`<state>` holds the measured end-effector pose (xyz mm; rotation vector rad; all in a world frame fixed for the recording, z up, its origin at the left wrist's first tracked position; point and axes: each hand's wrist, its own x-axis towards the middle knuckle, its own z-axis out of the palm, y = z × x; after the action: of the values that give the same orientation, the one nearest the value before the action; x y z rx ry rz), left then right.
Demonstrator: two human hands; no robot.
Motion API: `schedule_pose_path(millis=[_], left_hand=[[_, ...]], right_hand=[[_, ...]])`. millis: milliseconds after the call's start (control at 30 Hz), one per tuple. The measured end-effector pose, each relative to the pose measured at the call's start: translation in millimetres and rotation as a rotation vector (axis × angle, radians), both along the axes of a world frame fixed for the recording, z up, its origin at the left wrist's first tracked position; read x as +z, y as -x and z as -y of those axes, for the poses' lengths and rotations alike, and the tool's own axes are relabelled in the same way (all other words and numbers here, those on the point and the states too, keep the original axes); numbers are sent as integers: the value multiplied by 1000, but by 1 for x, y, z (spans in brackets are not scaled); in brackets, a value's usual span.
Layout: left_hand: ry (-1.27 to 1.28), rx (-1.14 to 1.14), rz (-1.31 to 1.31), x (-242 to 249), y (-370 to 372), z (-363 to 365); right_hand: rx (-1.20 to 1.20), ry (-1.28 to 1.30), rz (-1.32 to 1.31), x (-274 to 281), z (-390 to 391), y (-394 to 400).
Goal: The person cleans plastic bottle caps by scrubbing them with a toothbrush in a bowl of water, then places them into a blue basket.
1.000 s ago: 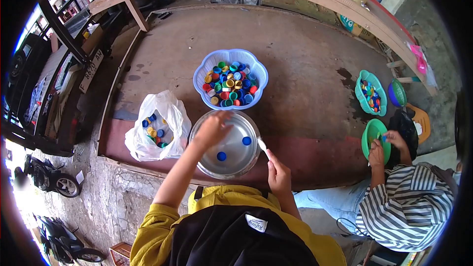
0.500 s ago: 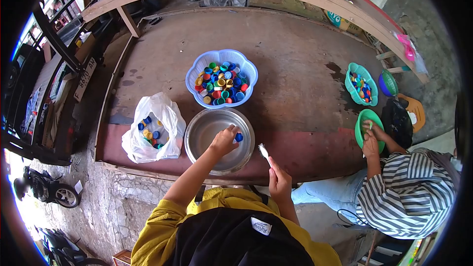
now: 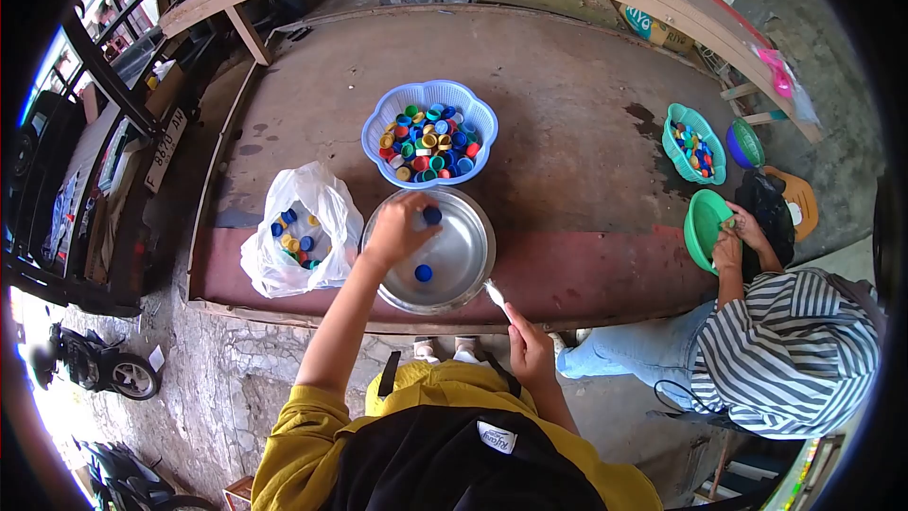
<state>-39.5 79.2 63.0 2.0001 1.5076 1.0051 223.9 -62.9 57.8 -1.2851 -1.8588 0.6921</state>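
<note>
While the left hand (image 3: 397, 230) is reaching over the near-left rim of the steel bowl (image 3: 470, 260), its fingers are curled around a blue cap (image 3: 432, 215) at the bowl's far edge; whether they are pinching the cap or only touching it is hard to tell. A second blue cap (image 3: 424, 273) is lying loose on the bowl's floor, with bare metal showing all around it. The right hand (image 3: 530, 352) is hanging below the bench edge, fingers pressed together on the handle of a small white brush (image 3: 497, 295), whose bristles are pointing up just beside the bowl's near-right rim. The bowl is sitting close to the front edge of the brown bench (image 3: 567, 95). Nearly touching its far rim, a blue basket (image 3: 376, 129) is holding mixed coloured caps. A white plastic bag (image 3: 326, 208) with more caps is slumping just beside the bowl on the left. Wide open bench surface is stretching behind and to the right. Well apart at the right end, another person in a striped shirt (image 3: 794, 350) is working at a green basin (image 3: 705, 227).
</note>
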Motion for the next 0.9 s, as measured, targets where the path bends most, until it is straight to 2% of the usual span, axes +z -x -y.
schedule_pose_path(millis=[67, 167, 200, 233, 300, 333, 367, 467, 567, 600, 667, 700, 767, 867, 900], left_hand=[[-45, -4, 94, 37, 1, 3], [-158, 55, 276, 43, -6, 6], [-160, 117, 277, 32, -11, 10], [-93, 128, 178, 9, -11, 14], [14, 98, -311, -46, -8, 20], [39, 90, -317, -47, -11, 23], [-9, 109, -244, -47, -11, 19], [-195, 105, -6, 7, -19, 16], [-217, 131, 196, 40, -26, 19], [-205, 124, 223, 30, -26, 21], [-104, 123, -94, -18, -17, 19], [-52, 122, -249, -23, -16, 22], [-34, 155, -63, -30, -14, 20], [-90, 170, 252, -5, -25, 40], [-73, 175, 124, -8, -24, 40]], right_hand=[[-3, -9, 10, 1, 4, 0], [-17, 3, -4, 2, 9, 1], [-20, -13, -17, 1, 9, 0], [-22, -29, -31, 0, 10, 1], [-23, -66, -52, -2, 14, 1], [-20, -94, -58, -2, 15, 1], [-19, -126, -64, -2, 13, 0], [-31, 18, -65, 3, 17, -5], [-6, -33, -46, 0, 14, -4], [2, -51, -51, 1, 10, -2], [15, -73, -61, 4, 9, 2], [18, -53, -52, 4, 12, 3], [27, -35, -34, 6, 9, 4], [17, 9, -40, 10, 5, 3], [16, -5, -51, 9, 1, 4]])
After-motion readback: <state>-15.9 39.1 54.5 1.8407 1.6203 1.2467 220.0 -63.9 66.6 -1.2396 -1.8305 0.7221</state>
